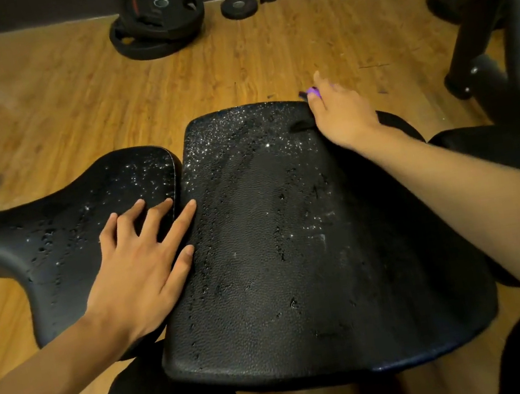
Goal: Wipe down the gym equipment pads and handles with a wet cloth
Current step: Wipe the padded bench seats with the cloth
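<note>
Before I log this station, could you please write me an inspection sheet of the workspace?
Surface: large pad and seat pad, both black, beaded with water drops.
Job's things: a purple item shows at the right hand; whether it is the cloth cannot be told.
Clutter: weight plates and small plate on the wooden floor.
Grippers: left hand flat, spanning both pads; right hand at the large pad's far corner.
Cables: nothing seen.
Surroundings: dark machine frame at right.

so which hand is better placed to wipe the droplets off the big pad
Right. The right hand is at the far corner of the large pad, holding something purple, only partly visible, possibly the cloth. The left hand lies flat and empty, mostly on the smaller pad.
</note>
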The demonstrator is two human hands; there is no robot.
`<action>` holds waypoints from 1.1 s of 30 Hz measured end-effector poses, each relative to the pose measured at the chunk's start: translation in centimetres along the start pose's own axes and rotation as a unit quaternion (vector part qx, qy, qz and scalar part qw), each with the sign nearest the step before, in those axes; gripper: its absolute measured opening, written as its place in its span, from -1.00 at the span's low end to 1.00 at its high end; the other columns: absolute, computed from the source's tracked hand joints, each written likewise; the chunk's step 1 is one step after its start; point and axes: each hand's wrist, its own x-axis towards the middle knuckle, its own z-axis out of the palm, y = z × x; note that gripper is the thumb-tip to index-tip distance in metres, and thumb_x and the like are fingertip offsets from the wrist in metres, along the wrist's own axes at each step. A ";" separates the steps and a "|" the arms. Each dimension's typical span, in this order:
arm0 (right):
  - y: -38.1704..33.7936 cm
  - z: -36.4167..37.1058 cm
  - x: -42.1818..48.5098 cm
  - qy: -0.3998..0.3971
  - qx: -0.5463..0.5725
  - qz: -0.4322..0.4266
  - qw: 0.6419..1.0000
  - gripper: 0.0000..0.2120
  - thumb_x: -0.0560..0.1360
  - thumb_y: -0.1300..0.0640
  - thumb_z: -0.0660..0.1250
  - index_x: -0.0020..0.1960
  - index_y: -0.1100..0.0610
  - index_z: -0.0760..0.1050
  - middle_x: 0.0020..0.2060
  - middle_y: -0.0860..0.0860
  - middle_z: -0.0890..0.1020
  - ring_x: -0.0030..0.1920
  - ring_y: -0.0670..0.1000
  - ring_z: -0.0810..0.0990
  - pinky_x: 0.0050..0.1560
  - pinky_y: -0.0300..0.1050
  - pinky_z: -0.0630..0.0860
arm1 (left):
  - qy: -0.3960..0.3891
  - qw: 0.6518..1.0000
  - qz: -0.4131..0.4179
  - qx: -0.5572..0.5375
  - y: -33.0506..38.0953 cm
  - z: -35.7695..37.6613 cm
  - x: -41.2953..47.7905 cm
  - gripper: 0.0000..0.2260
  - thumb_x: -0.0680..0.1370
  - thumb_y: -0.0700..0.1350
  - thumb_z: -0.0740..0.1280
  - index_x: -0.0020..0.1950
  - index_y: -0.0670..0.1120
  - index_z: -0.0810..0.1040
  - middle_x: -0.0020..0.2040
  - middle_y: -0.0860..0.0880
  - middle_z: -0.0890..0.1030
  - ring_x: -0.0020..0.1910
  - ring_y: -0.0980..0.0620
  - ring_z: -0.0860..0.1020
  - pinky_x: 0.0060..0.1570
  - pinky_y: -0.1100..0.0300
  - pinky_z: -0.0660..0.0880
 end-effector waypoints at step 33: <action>-1.3 1.1 -7.9 -0.029 -0.031 -0.086 0.995 -0.46 0.73 -0.13 -0.12 0.67 -0.04 -0.10 0.66 0.04 -0.13 0.65 0.03 -0.21 0.60 -0.02 -0.25 | 0.004 1.000 0.003 -0.001 0.1 0.0 0.2 -0.42 0.70 0.18 -0.12 0.68 0.01 0.21 0.48 -0.16 0.42 0.47 -0.40 0.30 0.41 -0.43 0.19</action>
